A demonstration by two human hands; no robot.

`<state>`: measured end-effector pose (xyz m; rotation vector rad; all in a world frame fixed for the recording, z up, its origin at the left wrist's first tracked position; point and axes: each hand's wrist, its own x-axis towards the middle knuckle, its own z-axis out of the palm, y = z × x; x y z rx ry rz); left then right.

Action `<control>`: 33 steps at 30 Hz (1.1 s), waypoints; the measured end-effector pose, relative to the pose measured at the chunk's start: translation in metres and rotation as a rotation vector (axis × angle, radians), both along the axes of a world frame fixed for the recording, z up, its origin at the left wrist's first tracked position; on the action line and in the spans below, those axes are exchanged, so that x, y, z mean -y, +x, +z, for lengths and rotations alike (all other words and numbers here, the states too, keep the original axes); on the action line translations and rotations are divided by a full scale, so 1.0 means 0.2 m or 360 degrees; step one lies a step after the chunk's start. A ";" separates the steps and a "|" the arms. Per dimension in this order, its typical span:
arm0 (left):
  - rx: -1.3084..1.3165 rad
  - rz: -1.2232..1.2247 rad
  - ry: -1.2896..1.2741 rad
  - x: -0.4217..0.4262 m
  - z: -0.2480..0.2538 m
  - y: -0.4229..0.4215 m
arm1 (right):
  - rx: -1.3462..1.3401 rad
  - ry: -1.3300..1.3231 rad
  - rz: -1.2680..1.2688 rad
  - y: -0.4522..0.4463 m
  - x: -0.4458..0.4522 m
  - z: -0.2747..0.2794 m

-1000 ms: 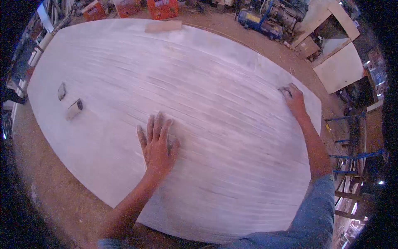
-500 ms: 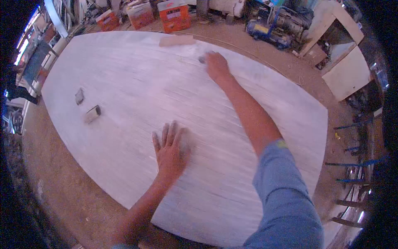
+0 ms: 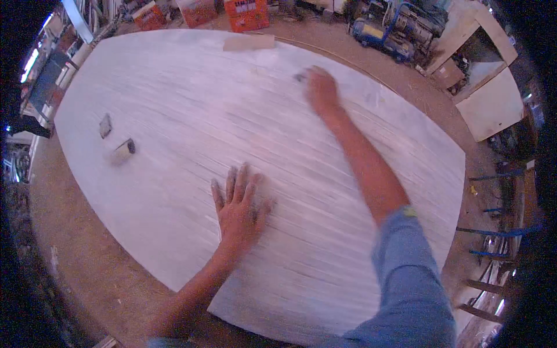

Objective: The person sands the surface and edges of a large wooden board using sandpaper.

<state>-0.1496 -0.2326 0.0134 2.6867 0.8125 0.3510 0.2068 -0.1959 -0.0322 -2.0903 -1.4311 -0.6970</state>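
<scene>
A large pale board with streaks of white dust or filler fills the middle. My left hand lies flat on it near the centre, fingers spread and dusty. Farther up the board, toward its far edge, my right hand is closed round a small dark pad, mostly hidden by the fingers and blurred. A grey flat piece and a rolled or curved piece rest on the board at the left. A tan strip lies by the far edge.
Orange boxes stand on the floor beyond the board. A blue compressor-like machine is at the back right, beside a pale wooden frame. Blue metal bars show at the right. Brown floor runs along the left.
My right hand swept with the dark pad from the board's right side to its far middle, then slightly back right. My left hand stays flat on the board. The view has shifted.
</scene>
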 end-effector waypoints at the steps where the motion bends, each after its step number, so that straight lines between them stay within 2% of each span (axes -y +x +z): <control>1: 0.0022 -0.0005 -0.0008 0.01 0.00 0.00 | -0.0133 -0.0198 -0.0013 -0.05 -0.17 0.03; 2: 0.0031 -0.0014 0.0012 0.02 0.00 -0.01 | -0.0260 -0.0399 -0.0031 -0.07 -0.26 0.05; 5: -0.0022 -0.0033 0.0052 -0.01 -0.03 -0.01 | -0.0262 -0.0546 -0.0023 -0.09 -0.11 0.14; 7: -0.0032 -0.0035 0.0065 -0.03 -0.05 -0.02 | -0.0392 -0.0199 0.0123 0.04 0.25 0.10; 8: -0.0044 -0.0028 0.0035 -0.01 -0.04 -0.02 | -0.0262 -0.0308 0.0057 0.14 0.48 0.08; 10: -0.0010 -0.0050 0.0007 -0.02 0.00 -0.03 | -0.0460 -0.0253 0.0081 0.05 0.84 0.30; 12: -0.0047 -0.0041 -0.0021 -0.03 -0.02 -0.02 | -0.0611 -0.0606 -0.0205 0.13 1.03 0.34; 16: -0.0054 -0.0030 -0.0034 -0.01 -0.03 0.00 | -0.0304 -0.0372 0.0046 0.08 0.69 0.24; 17: -0.0067 -0.0010 -0.0011 0.00 -0.04 0.00 | -0.0150 -0.0351 0.0120 0.05 0.47 0.21; 18: -0.0044 -0.0030 -0.0030 0.01 -0.05 0.01 | -0.0181 -0.0294 0.0141 0.02 0.25 0.15; 19: -0.0026 -0.0047 -0.0017 -0.01 -0.05 0.00 | -0.0123 -0.0235 -0.0029 0.09 -0.22 -0.11; 20: -0.0026 -0.0047 0.0019 -0.01 -0.01 -0.01 | -0.0134 -0.0158 0.0137 0.00 -0.36 -0.03; 22: -0.0072 -0.0023 0.0007 0.01 0.02 0.01 | -0.0176 -0.0178 0.0107 -0.10 -0.43 0.03; 25: -0.0024 -0.0036 0.0010 0.00 -0.01 0.00 | -0.0361 -0.0232 0.0149 0.02 -0.13 0.05; 27: -0.0050 -0.0047 0.0042 -0.01 -0.01 -0.02 | -0.0423 -0.0405 0.0078 0.00 0.37 0.25; 29: -0.0059 -0.0107 0.0053 0.00 -0.04 -0.01 | -0.0275 -0.0373 -0.0023 0.16 0.87 0.21; 33: 0.0027 -0.0063 0.0102 -0.02 -0.03 0.00 | -0.0261 -0.0414 -0.0612 0.32 2.13 0.28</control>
